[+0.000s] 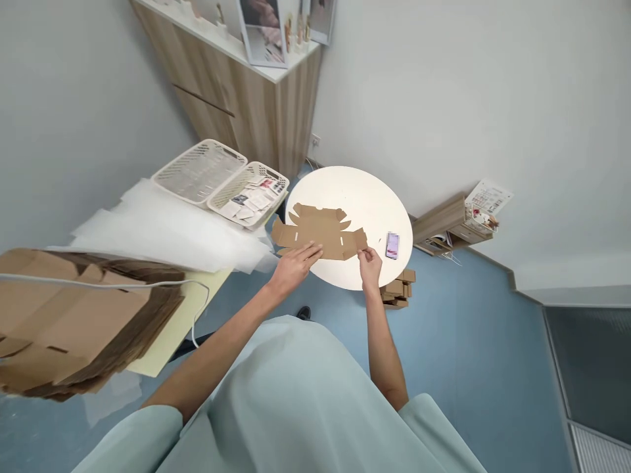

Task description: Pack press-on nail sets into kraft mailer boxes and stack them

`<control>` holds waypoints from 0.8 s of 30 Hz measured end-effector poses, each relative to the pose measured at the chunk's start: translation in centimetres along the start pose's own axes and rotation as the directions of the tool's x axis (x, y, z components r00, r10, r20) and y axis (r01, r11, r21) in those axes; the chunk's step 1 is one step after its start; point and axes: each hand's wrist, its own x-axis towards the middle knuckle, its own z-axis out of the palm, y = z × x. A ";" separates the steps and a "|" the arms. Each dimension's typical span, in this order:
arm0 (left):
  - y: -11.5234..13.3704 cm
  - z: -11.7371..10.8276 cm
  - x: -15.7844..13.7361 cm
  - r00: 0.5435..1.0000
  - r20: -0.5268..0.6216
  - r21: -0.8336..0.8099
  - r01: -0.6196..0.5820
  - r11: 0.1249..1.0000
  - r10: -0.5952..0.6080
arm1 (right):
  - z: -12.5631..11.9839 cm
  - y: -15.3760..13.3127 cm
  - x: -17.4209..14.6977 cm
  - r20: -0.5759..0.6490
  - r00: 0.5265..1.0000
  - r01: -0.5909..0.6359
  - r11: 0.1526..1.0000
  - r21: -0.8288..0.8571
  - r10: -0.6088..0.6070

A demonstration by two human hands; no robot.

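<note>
An unfolded brown cardboard box blank (319,226) lies on the round white table (345,184), its flaps and tabs spread out. My left hand (294,264) rests flat on the near edge of the blank, fingers stretched out over the cardboard. At the blank's right side, my right hand (369,265) pinches the corner of the side flap between thumb and fingers. A phone (392,245) with a lit screen lies on the table to the right of that hand.
At left, a stack of flat cardboard blanks (73,315) and white foam sheets (162,226) lie near two white baskets (204,171), one holding cards. Small folded boxes (398,289) are piled beneath the table's right side. A wooden cabinet (246,98) stands behind, a small shelf (444,226) at right.
</note>
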 end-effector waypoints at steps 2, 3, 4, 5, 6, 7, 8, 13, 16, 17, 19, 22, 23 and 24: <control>0.2 3.2 1.5 0.997 0.074 -0.003 -0.020 1.000 0.020 | -1.9 2.6 1.1 -0.042 0.996 -0.082 0.997 -0.002 0.082; 0.2 4.7 2.2 0.993 0.111 -0.004 -0.034 0.999 0.034 | -2.6 3.8 1.5 -0.066 0.990 -0.126 0.992 0.011 0.127; 0.1 6.1 2.7 0.987 0.149 -0.004 -0.051 0.999 0.051 | -3.2 5.1 1.9 -0.094 0.981 -0.169 0.985 0.031 0.171; 0.0 7.5 3.2 0.979 0.190 -0.002 -0.070 0.998 0.069 | -3.8 6.3 2.2 -0.120 0.970 -0.208 0.977 0.053 0.213; -0.1 8.8 3.7 0.968 0.234 0.000 -0.089 0.996 0.087 | -4.1 7.5 2.5 -0.142 0.957 -0.245 0.967 0.074 0.253; -0.4 10.0 4.1 0.955 0.278 0.001 -0.106 0.994 0.102 | -4.4 8.6 2.8 -0.161 0.943 -0.280 0.956 0.091 0.292; -0.7 11.1 4.5 0.940 0.321 -0.002 -0.119 0.993 0.113 | -4.6 9.7 3.0 -0.177 0.928 -0.312 0.944 0.105 0.327; -3.3 15.8 6.3 0.867 0.482 -0.034 -0.121 0.992 0.122 | -4.5 13.6 4.2 -0.218 0.882 -0.425 0.905 0.021 0.419; -5.3 17.8 7.2 0.827 0.548 -0.040 -0.120 0.992 0.122 | -3.9 14.8 4.5 -0.217 0.882 -0.446 0.890 -0.094 0.419; -5.9 18.4 7.5 0.816 0.565 -0.042 -0.120 0.992 0.123 | -3.7 15.0 4.5 -0.217 0.884 -0.446 0.887 -0.117 0.415; -6.9 19.3 7.9 0.795 0.594 -0.049 -0.116 0.992 0.123 | -3.2 15.2 4.5 -0.217 0.888 -0.442 0.883 -0.161 0.405; -8.2 20.1 8.3 0.755 0.643 -0.071 -0.114 0.991 0.133 | -2.7 15.5 4.5 -0.219 0.900 -0.425 0.873 -0.238 0.378; -8.6 20.2 8.4 0.741 0.657 -0.075 -0.115 0.990 0.136 | -2.6 15.6 4.5 -0.219 0.907 -0.410 0.872 -0.267 0.359; -9.1 20.3 8.5 0.730 0.669 -0.077 -0.115 0.990 0.137 | -2.5 15.7 4.6 -0.222 0.913 -0.396 0.869 -0.296 0.341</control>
